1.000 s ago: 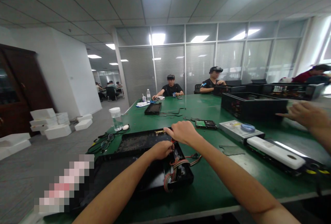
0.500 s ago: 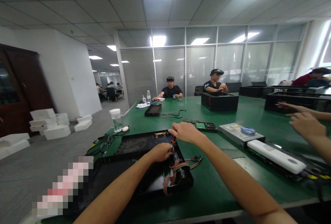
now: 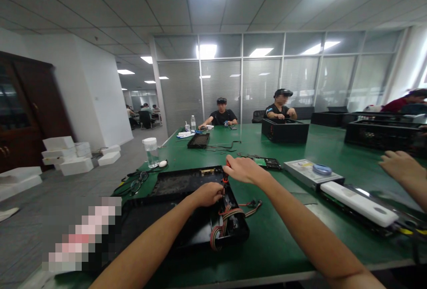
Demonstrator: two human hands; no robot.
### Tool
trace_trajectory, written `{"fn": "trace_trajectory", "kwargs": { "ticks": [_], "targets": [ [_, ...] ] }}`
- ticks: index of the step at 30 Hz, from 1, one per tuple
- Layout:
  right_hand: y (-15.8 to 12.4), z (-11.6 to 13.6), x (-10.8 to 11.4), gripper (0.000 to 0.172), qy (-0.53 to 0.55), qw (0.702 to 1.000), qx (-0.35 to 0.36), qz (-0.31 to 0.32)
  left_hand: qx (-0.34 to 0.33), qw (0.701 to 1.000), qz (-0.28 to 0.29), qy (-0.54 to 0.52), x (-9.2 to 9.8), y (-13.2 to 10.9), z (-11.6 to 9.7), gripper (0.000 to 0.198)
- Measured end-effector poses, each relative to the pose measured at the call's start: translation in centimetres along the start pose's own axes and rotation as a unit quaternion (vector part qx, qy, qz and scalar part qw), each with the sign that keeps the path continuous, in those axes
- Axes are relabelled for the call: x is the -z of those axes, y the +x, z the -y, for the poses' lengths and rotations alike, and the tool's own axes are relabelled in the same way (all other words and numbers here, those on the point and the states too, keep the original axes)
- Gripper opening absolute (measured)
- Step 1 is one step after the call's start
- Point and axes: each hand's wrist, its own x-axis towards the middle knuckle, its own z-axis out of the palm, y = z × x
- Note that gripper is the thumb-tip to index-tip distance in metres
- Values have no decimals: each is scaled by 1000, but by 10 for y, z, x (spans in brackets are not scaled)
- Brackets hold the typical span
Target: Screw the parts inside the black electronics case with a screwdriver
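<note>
A black open computer case (image 3: 182, 213) lies flat on the green table (image 3: 283, 240) in front of me. My left hand (image 3: 207, 193) is closed, its fingers pinched inside the case near the right wall. My right hand (image 3: 243, 169) is closed round a red-handled tool (image 3: 227, 171), likely a screwdriver, held upright over the same spot. A bundle of striped ribbon cables (image 3: 230, 217) spills over the case's right wall just below both hands.
To the right lie a green circuit board (image 3: 265, 161), a grey drive with a blue tape roll (image 3: 322, 169), and a white long part (image 3: 358, 203). A co-worker's hand (image 3: 398, 166) hovers at far right. Glasses (image 3: 135, 185) and a jar (image 3: 151, 152) sit left. Two people sit across.
The co-worker's black case has been moved away from the near right to the far side. Their hand has drawn back. My hands stay at the case, the right one slightly raised.
</note>
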Motion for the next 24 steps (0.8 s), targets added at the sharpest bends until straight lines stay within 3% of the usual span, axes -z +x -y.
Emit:
{"fn": "trace_trajectory", "kwargs": {
  "ticks": [4, 9, 14, 19, 24],
  "targets": [
    [2, -6, -1, 41, 53, 996, 73, 13, 13, 1000, 7, 1, -1, 2, -2, 10],
    [2, -9, -3, 54, 3, 1000, -12, -12, 21, 1000, 4, 11, 0, 2, -7, 8],
    [3, -9, -2, 43, 63, 996, 58, 18, 12, 1000, -1, 0, 0, 1, -6, 10],
    [2, -7, 1, 55, 5, 1000, -14, -10, 13, 1000, 4, 11, 1, 1, -5, 10],
    [0, -6, 3, 41, 64, 996, 50, 19, 17, 1000, -12, 9, 0, 0, -4, 12]
  ]
}}
